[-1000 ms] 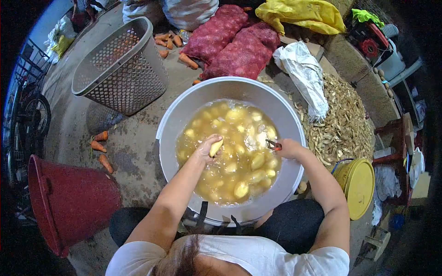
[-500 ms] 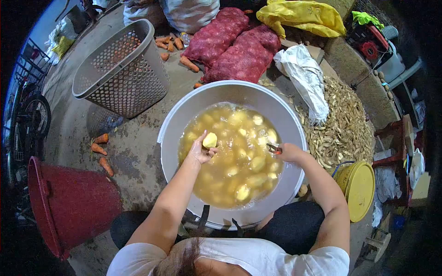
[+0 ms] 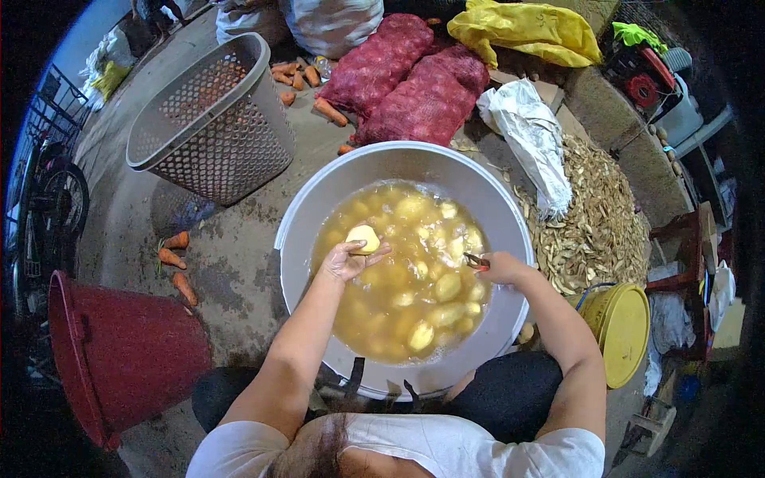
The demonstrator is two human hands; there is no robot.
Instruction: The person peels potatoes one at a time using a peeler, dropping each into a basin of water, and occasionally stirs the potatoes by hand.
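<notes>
A pale yellow peeled potato (image 3: 363, 238) is held in my left hand (image 3: 344, 261), above the murky water on the left side of the large round tub (image 3: 504, 211). Its thumb is against the potato, with some fingers stretched out beneath. My right hand (image 3: 502, 268) is closed round a peeler (image 3: 478, 261) with a reddish handle, near the tub's right inner wall. The peeler's head points left, apart from the potato. Many peeled potatoes (image 3: 448, 286) float or lie in the cloudy brown water between and below my hands.
Red mesh sacks (image 3: 422, 95) lie behind the tub. A perforated basket (image 3: 215, 135) with carrots stands back left, a red bucket (image 3: 127, 350) front left. Peelings (image 3: 594, 223) are heaped at right, beside a white sack (image 3: 530, 143) and a yellow lidded bucket (image 3: 621, 334). Loose carrots (image 3: 183, 287) lie left.
My left hand has turned, its fingers now stretched more to the right under the potato. My right hand with the peeler has barely moved. A person's legs show more at the far upper left.
</notes>
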